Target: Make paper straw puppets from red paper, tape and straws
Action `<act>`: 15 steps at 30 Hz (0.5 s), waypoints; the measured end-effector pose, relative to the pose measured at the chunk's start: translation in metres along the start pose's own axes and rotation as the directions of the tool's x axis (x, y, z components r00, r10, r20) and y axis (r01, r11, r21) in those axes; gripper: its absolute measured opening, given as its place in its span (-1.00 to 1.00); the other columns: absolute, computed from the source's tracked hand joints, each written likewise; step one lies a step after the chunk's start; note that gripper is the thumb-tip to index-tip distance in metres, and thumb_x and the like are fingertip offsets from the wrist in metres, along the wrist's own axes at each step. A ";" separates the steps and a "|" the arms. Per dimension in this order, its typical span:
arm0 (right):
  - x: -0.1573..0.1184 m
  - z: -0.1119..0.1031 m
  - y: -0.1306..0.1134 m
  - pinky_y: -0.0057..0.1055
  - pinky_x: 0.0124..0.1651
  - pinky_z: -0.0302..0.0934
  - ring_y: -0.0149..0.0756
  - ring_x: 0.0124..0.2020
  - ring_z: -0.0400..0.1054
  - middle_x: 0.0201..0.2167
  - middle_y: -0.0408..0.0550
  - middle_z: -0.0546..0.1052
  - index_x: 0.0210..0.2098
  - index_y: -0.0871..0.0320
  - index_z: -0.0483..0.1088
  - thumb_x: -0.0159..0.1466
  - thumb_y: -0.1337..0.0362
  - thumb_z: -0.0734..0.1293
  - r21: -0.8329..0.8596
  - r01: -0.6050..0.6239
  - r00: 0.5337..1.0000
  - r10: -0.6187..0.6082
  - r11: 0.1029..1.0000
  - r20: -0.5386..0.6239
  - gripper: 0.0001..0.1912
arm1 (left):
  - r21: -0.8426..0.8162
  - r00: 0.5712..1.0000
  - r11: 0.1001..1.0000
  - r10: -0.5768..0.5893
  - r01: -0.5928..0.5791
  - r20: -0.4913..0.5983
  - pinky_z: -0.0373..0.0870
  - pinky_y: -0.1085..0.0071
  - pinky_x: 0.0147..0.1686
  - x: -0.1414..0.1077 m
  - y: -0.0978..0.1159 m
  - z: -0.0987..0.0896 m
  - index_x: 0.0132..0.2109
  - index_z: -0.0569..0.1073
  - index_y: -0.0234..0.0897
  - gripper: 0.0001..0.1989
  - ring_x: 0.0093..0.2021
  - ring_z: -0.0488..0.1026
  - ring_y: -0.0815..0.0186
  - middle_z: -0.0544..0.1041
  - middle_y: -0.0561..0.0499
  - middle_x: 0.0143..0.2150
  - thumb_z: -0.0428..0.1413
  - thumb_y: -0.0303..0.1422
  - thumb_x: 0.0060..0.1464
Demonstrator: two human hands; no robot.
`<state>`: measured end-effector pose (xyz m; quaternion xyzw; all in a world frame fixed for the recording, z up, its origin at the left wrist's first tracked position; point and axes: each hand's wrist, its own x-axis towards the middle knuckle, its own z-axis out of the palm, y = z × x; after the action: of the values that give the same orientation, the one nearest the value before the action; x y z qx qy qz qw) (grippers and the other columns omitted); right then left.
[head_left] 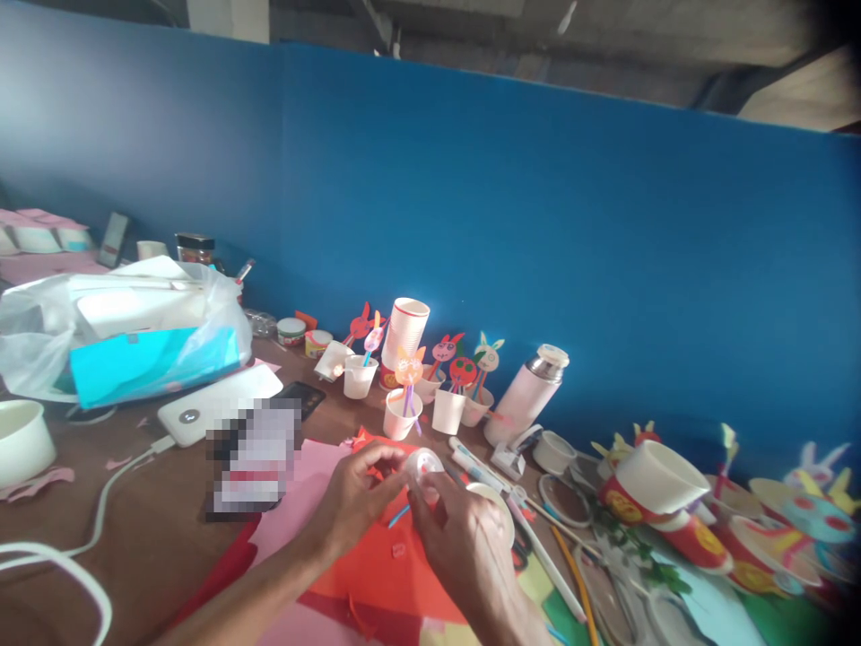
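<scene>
Both hands meet over an orange-red paper sheet (pixel 377 574) at the lower middle. Between their fingertips is a small round whitish piece (pixel 425 464) with reddish marks. My left hand (pixel 360 493) pinches its left side, fingers closed. My right hand (pixel 464 529) closes on its near right side, hiding part of it. A bit of blue stick (pixel 399 515) shows beneath the fingers, and a small pink scrap (pixel 399 551) lies on the orange sheet. Partly behind my right hand stands a white paper cup (pixel 496 504).
Paper cups with animal-faced sticks (pixel 402 414) stand beyond the hands, beside a stack of cups (pixel 407 327) and a thermos (pixel 528 395). Pens, a pencil (pixel 571 574) and more cups (pixel 663 475) lie right. Left are a power bank (pixel 219 404), cable, phone and plastic bag (pixel 40 332).
</scene>
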<state>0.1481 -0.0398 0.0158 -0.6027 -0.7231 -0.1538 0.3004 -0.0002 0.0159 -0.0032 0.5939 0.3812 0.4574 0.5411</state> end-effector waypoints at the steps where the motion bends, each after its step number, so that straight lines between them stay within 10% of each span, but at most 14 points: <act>1: 0.000 0.000 0.000 -0.39 -0.60 -0.08 -0.30 -0.74 0.37 -0.76 -0.15 0.45 -0.38 0.12 0.51 0.38 0.11 0.17 0.006 -0.002 1.000 0.002 1.000 -0.003 -0.63 | -0.002 1.000 1.000 -0.008 0.008 0.001 0.28 0.46 -0.47 0.000 -0.001 -0.001 -0.32 0.47 -0.28 -0.74 -0.47 0.35 0.35 0.41 0.08 -0.41 0.19 -0.15 0.02; 15: 0.004 -0.008 0.000 -0.48 -0.53 0.08 -0.27 -0.61 0.46 -0.67 -0.15 0.52 -0.31 0.10 0.52 0.26 -0.02 0.30 0.086 -0.097 0.989 0.086 0.992 0.119 -0.67 | 0.104 0.974 0.969 0.227 -0.224 -0.023 0.30 0.42 -0.20 -0.007 0.015 -0.003 -0.40 0.37 -0.25 -0.78 -0.27 0.36 0.29 0.40 0.03 -0.31 0.10 -0.22 0.13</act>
<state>0.1498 -0.0416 0.0245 -0.6287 -0.7171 -0.0714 0.2923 -0.0058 0.0084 0.0103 0.6517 0.3432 0.5065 0.4482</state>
